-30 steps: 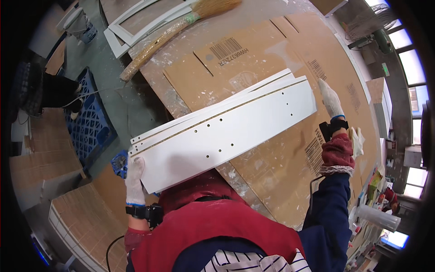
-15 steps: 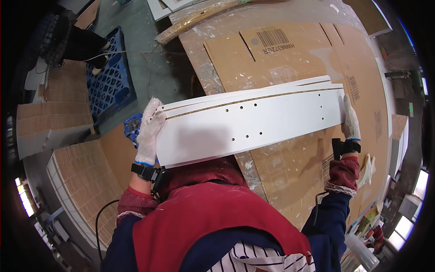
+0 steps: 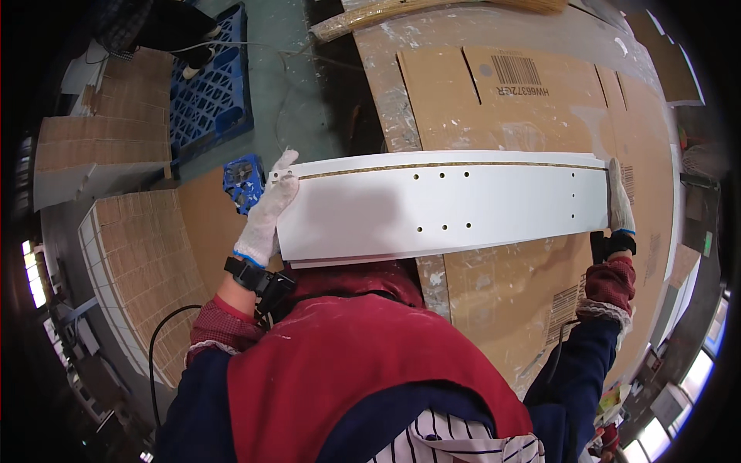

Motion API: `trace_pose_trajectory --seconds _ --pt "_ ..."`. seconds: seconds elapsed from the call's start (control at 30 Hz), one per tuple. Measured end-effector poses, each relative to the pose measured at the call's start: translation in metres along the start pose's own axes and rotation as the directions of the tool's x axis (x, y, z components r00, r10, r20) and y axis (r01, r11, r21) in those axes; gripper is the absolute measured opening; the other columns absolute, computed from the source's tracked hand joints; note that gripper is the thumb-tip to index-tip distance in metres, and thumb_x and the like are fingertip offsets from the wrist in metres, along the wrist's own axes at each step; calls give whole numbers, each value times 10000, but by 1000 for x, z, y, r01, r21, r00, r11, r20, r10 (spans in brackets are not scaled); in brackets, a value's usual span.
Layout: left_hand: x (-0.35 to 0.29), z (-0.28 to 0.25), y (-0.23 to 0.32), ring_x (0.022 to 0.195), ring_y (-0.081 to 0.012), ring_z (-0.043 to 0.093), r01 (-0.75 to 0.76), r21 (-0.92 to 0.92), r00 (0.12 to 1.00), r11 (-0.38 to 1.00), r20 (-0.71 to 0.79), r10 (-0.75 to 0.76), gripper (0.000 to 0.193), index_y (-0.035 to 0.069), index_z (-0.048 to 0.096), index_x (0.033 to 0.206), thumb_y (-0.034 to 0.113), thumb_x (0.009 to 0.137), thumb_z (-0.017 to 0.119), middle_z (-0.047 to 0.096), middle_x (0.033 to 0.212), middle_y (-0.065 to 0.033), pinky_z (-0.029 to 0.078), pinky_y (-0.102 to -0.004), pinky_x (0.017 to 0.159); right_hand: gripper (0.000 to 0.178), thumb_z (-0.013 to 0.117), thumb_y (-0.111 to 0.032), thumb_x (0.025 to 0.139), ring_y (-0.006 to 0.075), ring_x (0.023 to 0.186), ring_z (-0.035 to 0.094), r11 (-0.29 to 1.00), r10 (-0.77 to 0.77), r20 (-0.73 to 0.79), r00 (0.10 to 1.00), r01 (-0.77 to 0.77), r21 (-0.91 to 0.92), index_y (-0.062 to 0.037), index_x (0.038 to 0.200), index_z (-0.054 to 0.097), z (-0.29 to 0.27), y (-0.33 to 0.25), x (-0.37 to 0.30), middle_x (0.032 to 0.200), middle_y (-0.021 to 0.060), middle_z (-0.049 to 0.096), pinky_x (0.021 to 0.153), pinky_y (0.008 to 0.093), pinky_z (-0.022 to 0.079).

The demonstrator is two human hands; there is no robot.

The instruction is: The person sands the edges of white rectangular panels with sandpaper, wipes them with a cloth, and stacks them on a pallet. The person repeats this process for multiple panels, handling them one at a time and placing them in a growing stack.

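Between my two gloved hands spans a stack of long white panels (image 3: pixel 517 197), with a narrow groove along the far side and several small drilled holes. My left hand (image 3: pixel 275 204) grips the left end, its fingers around the edge and partly out of sight. At the right end, my right hand (image 3: pixel 620 197) presses against the short edge, its fingers mostly hidden. White knit gloves cover both hands. The stack hangs above the near part of a flattened cardboard sheet (image 3: pixel 540 108), and its left half reaches past the table edge.
The cardboard lies on a paint-spotted table (image 3: pixel 401 116). A wrapped bundle of strips (image 3: pixel 401 14) lies at the far edge. On the left are stacked boards (image 3: pixel 147 270), a blue tool-like object (image 3: pixel 244 184) and a blue pallet (image 3: pixel 208 108) beside a standing person (image 3: pixel 154 27).
The panels have become more level and squared together, where before they fanned apart at the far side. My right hand has come nearer. The whole view has shifted.
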State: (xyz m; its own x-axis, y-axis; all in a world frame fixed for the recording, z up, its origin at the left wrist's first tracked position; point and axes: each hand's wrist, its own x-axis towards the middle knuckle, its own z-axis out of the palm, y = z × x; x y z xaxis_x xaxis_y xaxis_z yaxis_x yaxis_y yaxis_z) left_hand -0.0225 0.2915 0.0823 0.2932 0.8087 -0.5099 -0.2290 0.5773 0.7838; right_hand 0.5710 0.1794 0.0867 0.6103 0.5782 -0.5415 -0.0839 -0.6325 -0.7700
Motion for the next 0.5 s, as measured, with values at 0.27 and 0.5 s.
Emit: trace_pose_trajectory --seconds 0.27,0.5 --pt "22 -19 -1 1201 -213 495 89 -72 995 993 46 -86 489 43 413 1350 263 938 561 509 1306 -103 406 -344 1020 570 459 -493 958 156 1056 576 986 9 129 992 -30 165 -31 1286 523 12 16 -31 1195 65 601 923 274 453" --pt "67 -37 34 1209 -208 482 179 86 957 980 215 -193 545 64 409 1359 283 901 606 470 1343 -89 400 -348 1029 616 452 -518 951 168 1103 549 981 84 -42 996 -75 177 -25 1319 481 17 80 -149 1249 85 561 930 289 449"
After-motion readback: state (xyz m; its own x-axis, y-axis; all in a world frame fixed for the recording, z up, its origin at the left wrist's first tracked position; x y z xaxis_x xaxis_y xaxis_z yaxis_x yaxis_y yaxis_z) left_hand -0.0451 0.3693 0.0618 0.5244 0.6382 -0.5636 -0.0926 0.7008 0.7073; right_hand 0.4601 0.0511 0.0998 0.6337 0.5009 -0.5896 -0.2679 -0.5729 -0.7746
